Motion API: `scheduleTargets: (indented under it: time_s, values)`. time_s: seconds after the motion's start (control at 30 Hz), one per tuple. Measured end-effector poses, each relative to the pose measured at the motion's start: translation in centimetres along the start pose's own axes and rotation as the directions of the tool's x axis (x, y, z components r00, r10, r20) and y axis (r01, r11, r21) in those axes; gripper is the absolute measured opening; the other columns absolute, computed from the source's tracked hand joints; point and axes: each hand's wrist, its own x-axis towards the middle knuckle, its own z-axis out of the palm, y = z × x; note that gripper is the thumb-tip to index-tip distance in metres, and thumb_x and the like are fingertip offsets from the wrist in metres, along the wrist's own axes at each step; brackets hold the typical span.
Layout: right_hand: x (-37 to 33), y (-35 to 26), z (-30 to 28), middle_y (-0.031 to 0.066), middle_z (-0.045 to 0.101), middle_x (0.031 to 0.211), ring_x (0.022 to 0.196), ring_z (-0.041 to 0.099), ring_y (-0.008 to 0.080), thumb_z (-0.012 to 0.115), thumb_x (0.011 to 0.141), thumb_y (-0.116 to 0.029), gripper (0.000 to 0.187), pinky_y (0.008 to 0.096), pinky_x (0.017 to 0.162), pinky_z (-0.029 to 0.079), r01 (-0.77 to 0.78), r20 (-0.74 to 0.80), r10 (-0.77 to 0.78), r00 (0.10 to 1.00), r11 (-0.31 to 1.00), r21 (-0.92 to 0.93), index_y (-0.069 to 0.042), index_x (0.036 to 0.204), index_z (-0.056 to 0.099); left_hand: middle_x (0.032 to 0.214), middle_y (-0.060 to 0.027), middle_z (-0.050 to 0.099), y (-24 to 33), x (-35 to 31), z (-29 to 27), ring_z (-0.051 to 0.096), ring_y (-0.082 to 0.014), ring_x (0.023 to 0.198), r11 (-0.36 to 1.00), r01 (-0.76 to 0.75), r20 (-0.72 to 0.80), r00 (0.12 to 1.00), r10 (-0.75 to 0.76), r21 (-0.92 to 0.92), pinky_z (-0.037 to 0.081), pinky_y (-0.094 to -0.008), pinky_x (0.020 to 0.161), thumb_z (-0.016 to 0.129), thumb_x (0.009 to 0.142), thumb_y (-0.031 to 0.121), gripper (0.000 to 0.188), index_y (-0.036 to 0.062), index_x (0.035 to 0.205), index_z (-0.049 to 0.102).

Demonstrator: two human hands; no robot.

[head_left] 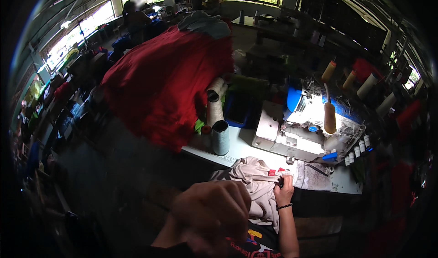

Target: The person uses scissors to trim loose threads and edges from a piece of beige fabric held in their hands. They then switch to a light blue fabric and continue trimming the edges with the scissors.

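A beige garment (255, 176) with small red labels (272, 172) lies bunched over the front edge of the white sewing table and hangs down toward my lap. At its right side my right hand (284, 190) is closed on the cloth, wearing a dark bead bracelet. A small dark thing shows at those fingertips; its kind is unclear. Raised close to the camera and blurred, my left hand (214, 208) is curled with its knuckles up, in front of part of the garment. Whatever its fingers hold, if anything, is hidden.
Behind the garment stands a lit white sewing machine (292, 139) with blue parts. Thread cones, including a grey-blue one (221, 138), stand on the table (242, 137) at left. A large red cloth heap (169, 75) rises beyond them. Another person (134, 18) is far back left.
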Motion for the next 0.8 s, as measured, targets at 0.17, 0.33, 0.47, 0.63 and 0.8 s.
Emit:
scheduleTargets:
  time_s: [0.17, 0.33, 0.47, 0.63, 0.8]
  values:
    - [-0.1, 0.1, 0.1, 0.0164, 0.051, 0.088, 0.079, 0.055, 0.0375, 0.057, 0.064, 0.004, 0.029, 0.0425, 0.066, 0.046, 0.000, 0.003, 0.000, 1.000, 1.000, 0.006, -0.001, 0.092, 0.051, 0.074, -0.0019, 0.060, 3.0, 0.8, 2.1, 0.057, -0.0094, 0.065, 0.992, -0.043, -0.151, 0.987, 0.060, 0.115, 0.043, -0.0244, 0.055, 0.062, 0.085, 0.011, 0.017, 0.0081, 0.069, 0.057]
    - [0.1, -0.3, 0.0, 0.0158, 0.051, 0.087, 0.077, 0.055, 0.0373, 0.057, 0.063, 0.004, 0.029, 0.0426, 0.064, 0.045, -0.020, 0.005, 0.020, 1.000, 1.000, 0.006, -0.002, 0.090, 0.051, 0.079, -0.0011, 0.062, 1.7, 2.7, 1.6, 0.055, -0.0097, 0.070, 0.948, -0.318, 0.038, 0.947, 0.319, -0.032, 0.042, -0.0242, 0.060, 0.061, 0.086, 0.010, 0.017, 0.0082, 0.068, 0.060]
    - [0.1, -0.4, -0.1, 0.0155, 0.051, 0.087, 0.076, 0.055, 0.0373, 0.056, 0.063, 0.004, 0.029, 0.0428, 0.062, 0.045, -0.014, -0.009, 0.014, 1.000, 1.000, 0.000, -0.002, 0.090, 0.051, 0.079, -0.0015, 0.061, 0.2, 3.5, 2.3, 0.051, -0.0127, 0.068, 0.883, -0.409, 0.083, 0.896, 0.436, -0.230, 0.041, -0.0232, 0.060, 0.062, 0.081, 0.003, 0.015, 0.0092, 0.067, 0.062]
    - [0.0, -0.1, 0.1, 0.0154, 0.051, 0.087, 0.076, 0.055, 0.0373, 0.056, 0.063, 0.004, 0.029, 0.0428, 0.062, 0.046, 0.018, -0.019, -0.018, 1.000, 1.000, 0.002, -0.002, 0.091, 0.051, 0.078, -0.0032, 0.061, 1.2, 2.7, 2.6, 0.050, -0.0129, 0.067, 0.953, -0.146, 0.051, 0.985, 0.165, -0.264, 0.041, -0.0236, 0.058, 0.064, 0.079, 0.003, 0.014, 0.0097, 0.067, 0.064]
    - [-0.1, -0.1, 0.1, 0.0156, 0.051, 0.088, 0.078, 0.056, 0.0372, 0.056, 0.063, 0.003, 0.029, 0.0420, 0.063, 0.046, -0.003, -0.007, 0.003, 1.000, 1.000, 0.009, -0.002, 0.091, 0.051, 0.079, -0.0028, 0.061, 0.6, 2.6, 2.0, 0.051, -0.0126, 0.068, 0.950, -0.103, 0.115, 0.983, 0.143, -0.296, 0.040, -0.0240, 0.061, 0.064, 0.080, 0.003, 0.014, 0.0104, 0.068, 0.063]
